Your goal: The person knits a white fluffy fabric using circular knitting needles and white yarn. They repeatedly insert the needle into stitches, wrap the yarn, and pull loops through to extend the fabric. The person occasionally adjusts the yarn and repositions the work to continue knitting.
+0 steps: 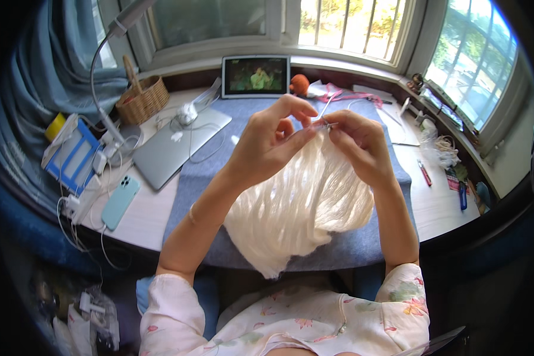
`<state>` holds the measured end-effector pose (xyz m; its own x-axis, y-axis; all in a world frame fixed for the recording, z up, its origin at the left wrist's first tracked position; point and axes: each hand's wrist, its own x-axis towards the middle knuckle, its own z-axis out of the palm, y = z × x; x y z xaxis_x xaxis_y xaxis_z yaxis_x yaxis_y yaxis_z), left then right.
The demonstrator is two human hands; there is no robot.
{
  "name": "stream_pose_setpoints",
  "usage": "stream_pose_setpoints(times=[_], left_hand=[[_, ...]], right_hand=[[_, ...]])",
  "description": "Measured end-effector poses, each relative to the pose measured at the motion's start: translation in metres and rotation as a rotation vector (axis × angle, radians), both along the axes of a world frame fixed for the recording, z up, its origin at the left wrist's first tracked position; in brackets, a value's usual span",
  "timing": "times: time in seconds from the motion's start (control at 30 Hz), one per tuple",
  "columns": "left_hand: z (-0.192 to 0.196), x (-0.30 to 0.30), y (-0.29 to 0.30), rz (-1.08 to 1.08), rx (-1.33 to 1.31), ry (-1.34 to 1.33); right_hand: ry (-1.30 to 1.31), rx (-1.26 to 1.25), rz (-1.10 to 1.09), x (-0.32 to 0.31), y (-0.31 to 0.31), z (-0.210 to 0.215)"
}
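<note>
A cream, openwork knitted piece (pixel 302 202) hangs in long folds from my raised hands, its lower end over the table's front edge. My left hand (pixel 276 142) is closed in a pinch at the top of the knitting. Close beside it, my right hand (pixel 362 145) pinches the same top edge with bent fingers. A thin, pale knitting needle (pixel 326 107) slants up between the fingertips. The fingers partly hide the needles and the stitches, so I cannot make out single loops.
Under the knitting lies a blue-grey cloth (pixel 204 207). To the left are a closed laptop (pixel 172 148), a teal phone (pixel 121 202), cables and a wicker basket (pixel 145 101). A tablet (pixel 256 77) stands at the back beside an orange ball (pixel 299 85). A red pen-like tool (pixel 424 172) lies right.
</note>
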<state>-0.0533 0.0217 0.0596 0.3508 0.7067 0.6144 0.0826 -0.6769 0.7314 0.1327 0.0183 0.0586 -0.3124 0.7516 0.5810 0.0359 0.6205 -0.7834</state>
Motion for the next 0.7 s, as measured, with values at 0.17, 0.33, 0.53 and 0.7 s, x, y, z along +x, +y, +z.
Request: stream_pose_setpoints(times=[0.17,0.33,0.53,0.7], left_hand=[[0.023,0.0,-0.019,-0.171,-0.008,-0.119],[0.025,-0.003,-0.027,-0.376,-0.211,-0.178],[0.016,0.003,-0.029,-0.557,-0.316,-0.335],[0.007,0.009,-0.028,-0.629,-0.346,-0.454]], right_hand=[[0.023,0.04,0.207,0.002,-0.023,0.028],[0.229,-0.204,0.504,0.006,-0.029,0.024],[0.411,-0.281,0.638,0.005,-0.026,0.02],[0.344,-0.219,0.609,0.004,-0.029,0.019]])
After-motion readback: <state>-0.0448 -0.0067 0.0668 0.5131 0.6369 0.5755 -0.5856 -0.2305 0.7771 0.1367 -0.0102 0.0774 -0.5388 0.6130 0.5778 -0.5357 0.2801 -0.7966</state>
